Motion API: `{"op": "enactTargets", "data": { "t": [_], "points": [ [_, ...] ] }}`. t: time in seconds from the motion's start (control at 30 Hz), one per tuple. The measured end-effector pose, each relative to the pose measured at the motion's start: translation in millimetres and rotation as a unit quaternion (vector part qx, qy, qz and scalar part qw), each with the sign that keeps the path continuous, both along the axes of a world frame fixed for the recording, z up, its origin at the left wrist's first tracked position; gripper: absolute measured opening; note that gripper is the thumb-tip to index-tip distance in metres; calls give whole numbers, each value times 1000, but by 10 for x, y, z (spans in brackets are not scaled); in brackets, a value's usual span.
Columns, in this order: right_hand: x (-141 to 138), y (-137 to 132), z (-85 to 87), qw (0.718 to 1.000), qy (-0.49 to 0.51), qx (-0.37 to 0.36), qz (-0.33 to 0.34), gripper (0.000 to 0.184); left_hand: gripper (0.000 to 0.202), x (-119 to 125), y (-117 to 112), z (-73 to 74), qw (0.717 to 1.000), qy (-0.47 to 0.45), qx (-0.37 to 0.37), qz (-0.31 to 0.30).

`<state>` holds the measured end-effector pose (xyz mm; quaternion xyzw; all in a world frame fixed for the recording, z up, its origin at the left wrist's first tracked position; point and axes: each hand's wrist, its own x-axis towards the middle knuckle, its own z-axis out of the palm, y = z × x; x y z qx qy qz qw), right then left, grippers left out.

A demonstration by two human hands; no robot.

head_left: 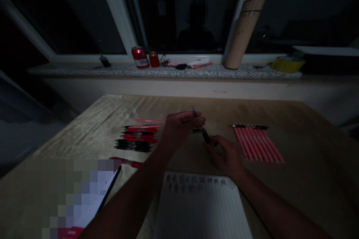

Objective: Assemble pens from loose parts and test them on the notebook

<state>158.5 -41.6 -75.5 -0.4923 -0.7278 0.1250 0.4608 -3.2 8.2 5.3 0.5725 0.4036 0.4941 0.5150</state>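
Above your dim tabletop (92,134), your left hand (183,124) and right hand (226,154) pinch a slim pen (206,136), pink pens (258,143) lying right of both.

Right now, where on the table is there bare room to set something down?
The table looks bare right of the pink pens, and beyond them toward the wall. It's crowded left, with red and black pens, and centre, where the left hand and right hand handle a slim pen-like object beyond the lined paper.
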Motion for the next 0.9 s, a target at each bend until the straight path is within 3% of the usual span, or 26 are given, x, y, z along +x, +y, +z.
{"op": "enactTargets", "data": {
  "t": [0.43,0.63,0.73,0.8,0.9],
  "points": [
    [14,21,16,998,-48,-37,33,16,28,18,-6,-40,1000,7,-8,-7],
    [-4,34,8,998,-22,-51,21,19,33,49,25,-157,996,48,7,-73],
    [1,44,-2,997,8,-69,-14,20,43,4,94,-261,994,81,31,-63],
    [5,51,-8,996,28,-73,-31,21,36,-49,145,-357,972,209,107,-1],
    [10,59,-16,996,34,-71,-40,23,27,-117,194,-531,877,425,217,62]
  ]
}}
